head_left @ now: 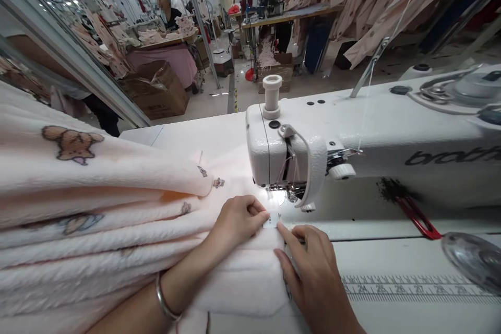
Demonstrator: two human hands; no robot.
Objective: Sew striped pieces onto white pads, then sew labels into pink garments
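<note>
Under the head of a white sewing machine point(287, 141) lies pale pink fabric point(246, 276) with printed bears, bunched in folds on the left. A small white label point(271, 220) rests on the fabric just in front of the needle area. My left hand point(238, 219), with a silver bangle on its wrist, pinches the label's left edge between thumb and finger. At the label's right edge is the index fingertip of my right hand point(313, 261); its thumb is apart, on the fabric's edge.
Right of the machine head lie a red-handled brush point(418, 216) and a clear oval object point(473, 261). A ruler strip point(407, 288) runs along the table. Cartons point(156, 91) and people at other machines show behind.
</note>
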